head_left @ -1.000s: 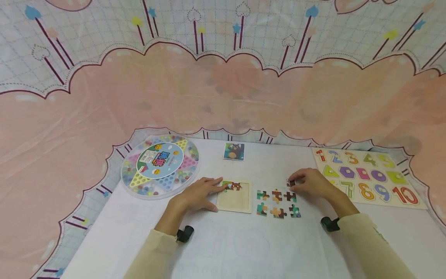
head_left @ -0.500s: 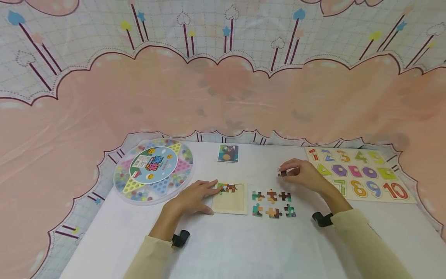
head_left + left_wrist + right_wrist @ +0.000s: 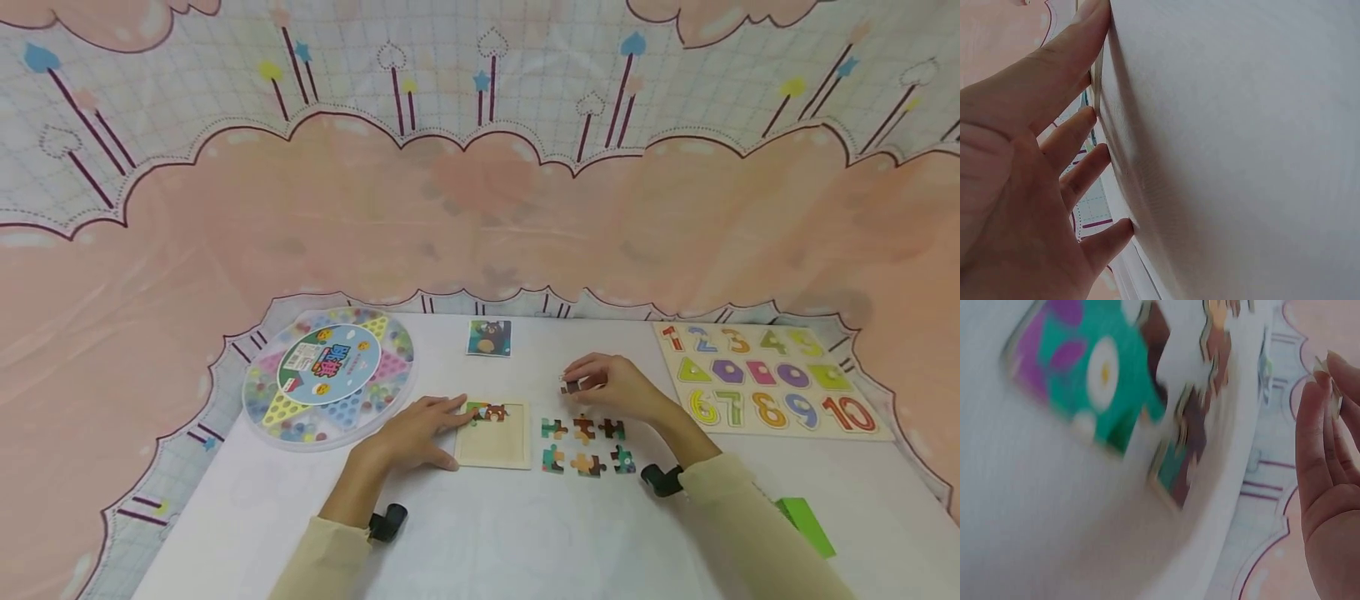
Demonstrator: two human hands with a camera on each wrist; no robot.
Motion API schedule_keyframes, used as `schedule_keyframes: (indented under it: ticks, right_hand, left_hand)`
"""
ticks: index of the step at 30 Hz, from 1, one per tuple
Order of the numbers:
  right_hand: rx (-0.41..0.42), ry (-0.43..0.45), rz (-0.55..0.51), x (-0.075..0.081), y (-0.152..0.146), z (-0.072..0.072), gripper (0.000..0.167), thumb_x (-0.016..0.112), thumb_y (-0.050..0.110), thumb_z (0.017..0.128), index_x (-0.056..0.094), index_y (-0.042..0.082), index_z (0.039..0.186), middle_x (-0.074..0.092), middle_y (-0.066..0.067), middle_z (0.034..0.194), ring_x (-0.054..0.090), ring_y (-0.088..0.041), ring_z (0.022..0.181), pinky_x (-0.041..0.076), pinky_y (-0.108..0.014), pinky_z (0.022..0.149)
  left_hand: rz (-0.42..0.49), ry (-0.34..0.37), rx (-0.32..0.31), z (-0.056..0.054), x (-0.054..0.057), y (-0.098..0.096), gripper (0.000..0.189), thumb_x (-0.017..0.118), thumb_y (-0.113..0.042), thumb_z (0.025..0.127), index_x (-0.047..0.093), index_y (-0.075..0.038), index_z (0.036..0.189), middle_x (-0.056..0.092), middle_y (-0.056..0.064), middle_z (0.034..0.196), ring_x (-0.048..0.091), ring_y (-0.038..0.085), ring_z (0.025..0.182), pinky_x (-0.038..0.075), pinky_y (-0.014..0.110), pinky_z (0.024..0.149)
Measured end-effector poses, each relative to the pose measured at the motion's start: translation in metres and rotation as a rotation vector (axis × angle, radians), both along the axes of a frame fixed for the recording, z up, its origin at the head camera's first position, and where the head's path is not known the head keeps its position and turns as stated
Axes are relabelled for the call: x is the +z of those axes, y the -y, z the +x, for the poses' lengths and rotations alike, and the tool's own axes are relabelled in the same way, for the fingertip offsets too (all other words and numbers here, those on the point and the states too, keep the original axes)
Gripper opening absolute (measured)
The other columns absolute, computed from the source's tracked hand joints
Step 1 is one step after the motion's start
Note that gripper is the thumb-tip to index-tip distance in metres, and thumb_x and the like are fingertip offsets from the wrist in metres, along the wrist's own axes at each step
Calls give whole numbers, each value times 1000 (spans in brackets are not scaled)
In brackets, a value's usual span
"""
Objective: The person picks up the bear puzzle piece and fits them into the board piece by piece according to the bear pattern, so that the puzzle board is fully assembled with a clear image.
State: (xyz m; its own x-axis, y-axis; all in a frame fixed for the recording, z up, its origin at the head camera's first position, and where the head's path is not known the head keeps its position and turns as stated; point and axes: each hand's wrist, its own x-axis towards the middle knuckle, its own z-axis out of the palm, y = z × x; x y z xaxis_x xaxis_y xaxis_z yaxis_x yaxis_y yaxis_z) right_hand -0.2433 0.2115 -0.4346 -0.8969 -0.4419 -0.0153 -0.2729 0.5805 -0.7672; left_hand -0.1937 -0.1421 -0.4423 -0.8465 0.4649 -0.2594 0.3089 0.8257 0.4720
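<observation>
My left hand [image 3: 411, 435] rests at the left side of a square wooden puzzle tray [image 3: 495, 448], fingers extended and spread. Its index fingertip reaches the fitted brown and green pieces [image 3: 496, 412] in the tray's upper left; the thumb is by the lower left corner. In the left wrist view, the fingertips [image 3: 1102, 153] touch down along the white tabletop. Between thumb and fingers, my right hand [image 3: 621, 388] pinches a small dark puzzle piece [image 3: 572, 387], raised beyond the loose pieces. The right wrist view shows that held piece [image 3: 1336, 403] edge-on.
Several loose puzzle pieces [image 3: 585, 428] lie in two rows right of the tray. Behind it is a bear picture card [image 3: 490, 338]. A round Chinese checkers set [image 3: 330, 365] stands at left, a number-and-shape board [image 3: 772, 392] at right. A green block [image 3: 808, 527] lies near the right sleeve.
My right hand has carried the puzzle piece leftward, towards the tray. The left hand stays at the tray. The green block has come into view by the right forearm.
</observation>
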Motion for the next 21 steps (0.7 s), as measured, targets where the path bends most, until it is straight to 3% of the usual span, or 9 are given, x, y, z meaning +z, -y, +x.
schedule_keyframes:
  ticks: [9,21]
  right_hand:
    - [61,1,-19,-4,27,1,27,78,15,90,77,8,115,70,-13,128,66,-16,93,56,-15,77]
    - [30,54,-41,-6,59,1,25,81,14,87,79,10,112,74,-10,123,73,-18,101,62,-26,84]
  left_hand:
    - [1,17,17,3,3,1,75,86,-27,81,54,-29,148,36,-5,167,32,31,154,36,59,121]
    - [-27,18,7,0,2,0,76,85,-30,81,52,-32,149,34,-6,168,32,31,155,35,59,122]
